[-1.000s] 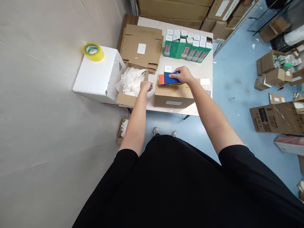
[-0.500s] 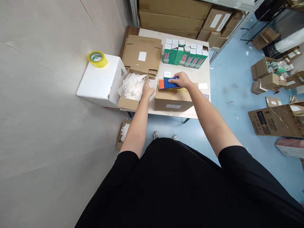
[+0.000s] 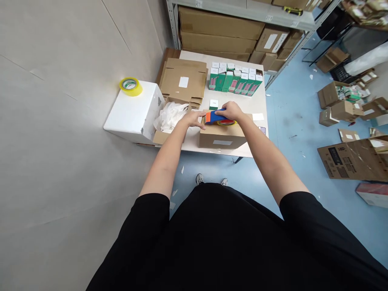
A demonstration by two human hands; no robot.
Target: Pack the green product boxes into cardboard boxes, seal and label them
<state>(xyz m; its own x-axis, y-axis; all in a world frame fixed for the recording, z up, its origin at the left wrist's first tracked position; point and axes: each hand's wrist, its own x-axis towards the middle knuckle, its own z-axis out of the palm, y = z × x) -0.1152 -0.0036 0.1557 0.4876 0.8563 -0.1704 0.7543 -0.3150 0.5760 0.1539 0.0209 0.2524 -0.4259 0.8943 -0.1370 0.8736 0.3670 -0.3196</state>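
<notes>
My right hand (image 3: 232, 110) is wrapped round a blue and orange tape dispenser (image 3: 214, 117), which lies over the top of a closed cardboard box (image 3: 222, 136). Part of a yellow tape roll shows under the dispenser. At the box's left end is my left hand (image 3: 195, 119), thumb and fingers apart, by the dispenser's orange tip; it holds nothing that I can see. Just behind the cardboard box stands a small green and white box (image 3: 214, 104).
Several green boxes (image 3: 235, 81) stand in a row at the table's back. On the left are flat cartons (image 3: 182, 79), an open carton with white packing material (image 3: 171, 116), and a white block (image 3: 133, 109) bearing a yellow tape roll (image 3: 131, 87). Shelving (image 3: 242, 12) rises behind.
My left hand has moved right, from the open carton's edge to the left end of the closed cardboard box. The right hand keeps its grip on the dispenser, now tilted with its tape roll showing more.
</notes>
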